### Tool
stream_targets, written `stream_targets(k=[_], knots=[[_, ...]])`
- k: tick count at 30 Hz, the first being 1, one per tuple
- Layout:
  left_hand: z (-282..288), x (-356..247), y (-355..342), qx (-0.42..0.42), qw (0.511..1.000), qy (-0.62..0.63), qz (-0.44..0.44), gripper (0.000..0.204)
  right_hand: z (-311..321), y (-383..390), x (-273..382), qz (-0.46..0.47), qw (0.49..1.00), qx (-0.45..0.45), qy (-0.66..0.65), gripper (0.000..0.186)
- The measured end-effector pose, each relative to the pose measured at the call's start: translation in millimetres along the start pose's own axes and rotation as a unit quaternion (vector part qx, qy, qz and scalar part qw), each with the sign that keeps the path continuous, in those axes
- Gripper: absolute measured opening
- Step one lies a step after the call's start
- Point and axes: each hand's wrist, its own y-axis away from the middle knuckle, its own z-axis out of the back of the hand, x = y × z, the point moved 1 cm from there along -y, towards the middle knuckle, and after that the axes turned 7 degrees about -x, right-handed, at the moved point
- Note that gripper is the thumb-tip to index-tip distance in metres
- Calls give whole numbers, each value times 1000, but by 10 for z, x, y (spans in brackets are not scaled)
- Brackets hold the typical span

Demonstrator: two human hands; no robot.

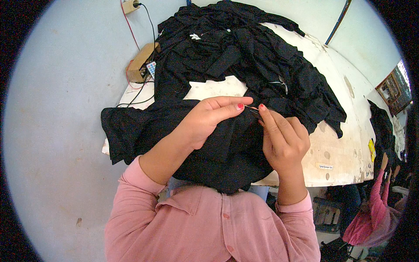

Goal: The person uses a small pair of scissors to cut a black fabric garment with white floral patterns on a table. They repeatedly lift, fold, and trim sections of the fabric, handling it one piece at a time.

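Over the table's near edge and my lap spreads a black cloth garment. Above it, my left hand pinches thumb against fingers at one end of a thin dark piece. Facing it, my right hand has its fingers curled in and closed at the other end of that piece. The fingertips of both hands are close together but apart. The piece is too small and dark to tell whether it is thread, cloth edge or a small tool.
More black garments are heaped across the pale, stained table. A wooden box with cords and a remote control stand by the left wall. At the far right, another person in a pink sleeve reaches toward dark cloth.
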Motion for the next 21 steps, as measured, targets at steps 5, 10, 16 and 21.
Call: stream_targets(k=[5, 10, 16, 21], knots=[[7, -8, -8, 4, 1000, 11, 18, 30, -14, 35, -111, -94, 989, -6, -117, 30], [1, 34, -24, 14, 997, 64, 51, 29, -53, -23, -119, -191, 955, -18, -228, 51], [189, -120, 65, -82, 981, -138, -109, 26, -199, -35, -153, -375, 839, 179, -350, 52], [948, -521, 293, -284, 924, -117, -230, 24, -127, 272, -494, -358, 793, 247, -426, 26]])
